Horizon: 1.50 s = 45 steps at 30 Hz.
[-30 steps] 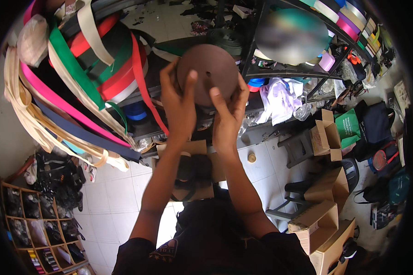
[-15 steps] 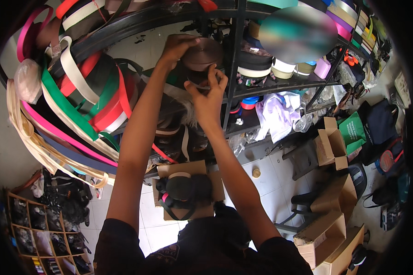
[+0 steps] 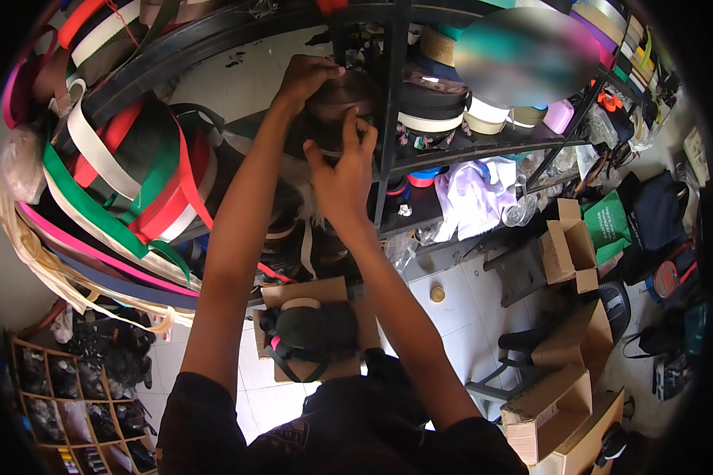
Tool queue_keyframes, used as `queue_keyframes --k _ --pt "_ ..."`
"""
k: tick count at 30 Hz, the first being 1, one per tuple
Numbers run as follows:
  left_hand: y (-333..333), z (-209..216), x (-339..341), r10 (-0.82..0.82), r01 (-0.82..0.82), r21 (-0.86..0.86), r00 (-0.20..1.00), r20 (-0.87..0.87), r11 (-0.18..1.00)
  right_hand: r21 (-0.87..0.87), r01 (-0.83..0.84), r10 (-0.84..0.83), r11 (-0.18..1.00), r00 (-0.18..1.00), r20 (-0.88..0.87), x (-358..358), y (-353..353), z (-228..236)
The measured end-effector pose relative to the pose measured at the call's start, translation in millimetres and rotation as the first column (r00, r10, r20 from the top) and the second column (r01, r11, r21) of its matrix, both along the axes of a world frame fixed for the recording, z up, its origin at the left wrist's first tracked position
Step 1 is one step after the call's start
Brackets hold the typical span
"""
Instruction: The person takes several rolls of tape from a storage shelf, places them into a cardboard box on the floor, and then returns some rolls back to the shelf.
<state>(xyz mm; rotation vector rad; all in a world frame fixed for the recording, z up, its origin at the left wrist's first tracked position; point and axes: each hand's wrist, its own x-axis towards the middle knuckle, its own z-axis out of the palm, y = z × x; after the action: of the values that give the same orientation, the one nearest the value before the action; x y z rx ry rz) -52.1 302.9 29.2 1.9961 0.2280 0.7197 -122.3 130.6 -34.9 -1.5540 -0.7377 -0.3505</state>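
A roll of brown webbing [image 3: 337,96] sits in the dark shelf bay ahead of me, dimmer in the shadow there. My left hand [image 3: 307,79] grips its far left side, fingers curled over the edge. My right hand [image 3: 343,166] is at the roll's near right side with thumb and fingers apart. One of its fingertips reaches the near edge of the roll. What lies under and behind the roll is too dark to make out.
Black shelving [image 3: 390,95] frames the bay, an upright just right of the roll. Loose red, green and white straps [image 3: 146,182] hang at the left. Black and white webbing rolls [image 3: 432,107] stand to the right. Below, an open cardboard box [image 3: 337,370] holds dark rolls.
The brown roll and both hands have moved slightly left in view, and the roll now lies in deeper shadow. The whole view has shifted a little. The left hand keeps its hold.
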Motion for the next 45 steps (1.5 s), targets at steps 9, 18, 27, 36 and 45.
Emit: queue_keyframes --k 9,18,27,36,45 --pt "39.3 -53.3 -16.0 -0.050 0.048 -0.317 0.999 0.000 0.947 0.219 -0.047 0.030 0.975 0.996 0.084 -3.7 -2.7 -28.5" --pt "-124.5 -118.9 -275.2 0.230 -0.267 -0.020 0.786 0.574 0.963 -0.239 -0.311 0.204 0.920 0.900 -0.386 -84.7 -81.4 -237.4" --pt "-191.1 -484.4 -396.3 0.800 -0.853 0.062 0.457 -0.388 0.518 -0.613 -0.596 0.427 0.518 0.801 -0.419 -137.3 -52.2 -370.7" --pt "-199.8 -431.2 -380.3 0.714 -0.823 -0.106 0.542 -0.444 0.559 -0.589 -0.535 0.365 0.606 0.845 -0.392 -146.5 -68.2 -376.8" --pt "-193.4 -389.5 -404.4 0.704 -0.767 -0.385 0.632 -0.323 0.513 -0.380 -0.626 0.304 0.681 0.713 -0.632 -160.8 -73.9 -265.1"
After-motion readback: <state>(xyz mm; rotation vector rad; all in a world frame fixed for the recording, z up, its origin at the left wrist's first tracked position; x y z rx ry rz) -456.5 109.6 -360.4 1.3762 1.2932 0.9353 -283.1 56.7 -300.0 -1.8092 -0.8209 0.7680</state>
